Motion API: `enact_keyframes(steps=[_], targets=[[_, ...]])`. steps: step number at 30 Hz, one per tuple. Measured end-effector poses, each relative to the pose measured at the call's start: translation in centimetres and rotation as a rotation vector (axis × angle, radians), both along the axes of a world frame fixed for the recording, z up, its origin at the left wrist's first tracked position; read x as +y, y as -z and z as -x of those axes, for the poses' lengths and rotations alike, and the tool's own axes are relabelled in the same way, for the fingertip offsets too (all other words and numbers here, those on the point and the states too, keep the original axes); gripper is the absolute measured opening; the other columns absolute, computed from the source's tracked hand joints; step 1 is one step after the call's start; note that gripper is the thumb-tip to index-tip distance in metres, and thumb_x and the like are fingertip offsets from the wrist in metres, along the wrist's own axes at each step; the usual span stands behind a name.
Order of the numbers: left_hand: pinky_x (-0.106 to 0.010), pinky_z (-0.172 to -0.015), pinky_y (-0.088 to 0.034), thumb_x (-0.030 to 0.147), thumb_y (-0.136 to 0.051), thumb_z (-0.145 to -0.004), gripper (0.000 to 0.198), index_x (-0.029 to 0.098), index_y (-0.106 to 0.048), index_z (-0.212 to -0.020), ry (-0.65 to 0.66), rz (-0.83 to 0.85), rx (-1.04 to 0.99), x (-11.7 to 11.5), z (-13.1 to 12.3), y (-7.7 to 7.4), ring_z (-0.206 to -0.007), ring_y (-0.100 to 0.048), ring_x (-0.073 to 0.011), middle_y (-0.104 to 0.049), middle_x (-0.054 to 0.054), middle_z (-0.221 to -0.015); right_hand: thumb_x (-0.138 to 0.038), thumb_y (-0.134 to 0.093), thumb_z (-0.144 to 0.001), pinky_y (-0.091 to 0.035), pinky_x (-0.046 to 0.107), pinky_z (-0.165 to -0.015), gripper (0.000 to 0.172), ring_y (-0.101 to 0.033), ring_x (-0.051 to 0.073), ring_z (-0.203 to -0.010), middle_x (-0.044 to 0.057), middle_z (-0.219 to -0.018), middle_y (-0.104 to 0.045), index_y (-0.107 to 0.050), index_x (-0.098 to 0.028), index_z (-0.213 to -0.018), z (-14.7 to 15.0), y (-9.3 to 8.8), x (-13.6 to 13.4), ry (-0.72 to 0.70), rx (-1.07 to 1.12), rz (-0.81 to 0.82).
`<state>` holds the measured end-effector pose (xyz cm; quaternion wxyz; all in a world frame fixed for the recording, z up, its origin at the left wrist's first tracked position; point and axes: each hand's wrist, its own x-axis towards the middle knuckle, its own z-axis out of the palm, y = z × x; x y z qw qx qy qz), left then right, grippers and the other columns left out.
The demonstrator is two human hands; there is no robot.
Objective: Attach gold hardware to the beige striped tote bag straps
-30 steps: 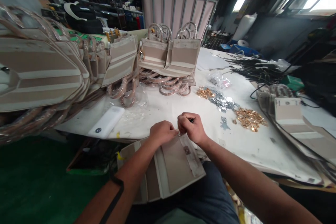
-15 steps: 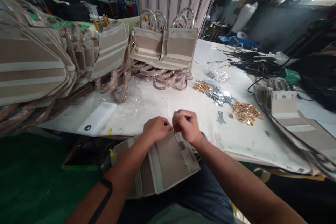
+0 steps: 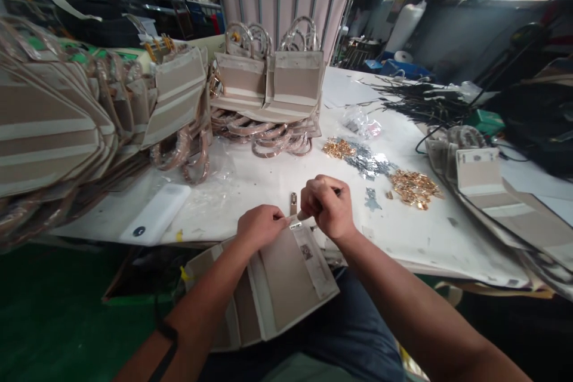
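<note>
A beige bag panel (image 3: 290, 280) with pale strips lies tilted over my lap and against the table edge. My left hand (image 3: 263, 224) pinches its upper edge. Beside those fingertips, a small silvery metal plate (image 3: 295, 225) sits at the panel's edge. A gold-coloured clasp piece (image 3: 293, 203) sticks out just beyond that edge. My right hand (image 3: 329, 206) is closed in a fist around a small tool, whose dark end (image 3: 336, 191) shows above the fingers. Most of the tool is hidden, so its kind cannot be told. The fist is right of the metal plate.
Gold fittings (image 3: 414, 188) and grey metal plates (image 3: 369, 161) lie in heaps on the white table (image 3: 268, 185). Bags with wrapped handles (image 3: 298, 77) stand behind; more panels (image 3: 45, 113) are stacked left. A white phone-like object (image 3: 163, 213) lies front left.
My right hand has moved slightly right, away from my left, uncovering the clasp piece and metal plate at the panel's edge. The view has shifted a little; my left hand still pinches the panel.
</note>
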<state>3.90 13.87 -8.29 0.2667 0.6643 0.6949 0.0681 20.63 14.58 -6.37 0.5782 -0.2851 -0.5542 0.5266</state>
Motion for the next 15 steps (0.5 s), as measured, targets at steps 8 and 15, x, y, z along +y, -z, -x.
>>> enact_keyframes(steps=[8,15], targets=[[-0.034,-0.069,-0.046,0.055,-0.069,-0.091,0.028,0.031,-0.082,-0.087,0.003,-0.062,-0.032,0.1,0.1,0.5,-0.085,-0.075,-0.0250,-0.081,0.000,-0.089,-0.036,-0.064,-0.095,-0.034,0.029,-0.053,0.043,-0.045,0.014,-0.051,-0.003,-0.054,-0.051,-0.050,-0.023,-0.057,0.6,0.7,-0.7,0.027,-0.190,-0.030],[-0.044,-0.116,-0.046,0.044,-0.059,-0.105,0.037,0.019,-0.070,-0.130,0.150,-0.727,-0.108,-8.0,-0.3,2.2,-0.132,-0.063,-0.0297,-0.073,-0.014,-0.135,-0.039,-0.064,-0.095,-0.033,0.027,-0.051,0.043,-0.043,0.013,-0.048,-0.005,-0.050,-0.050,-0.051,-0.023,-0.057,0.7,0.2,-0.6,0.022,-0.187,-0.015]])
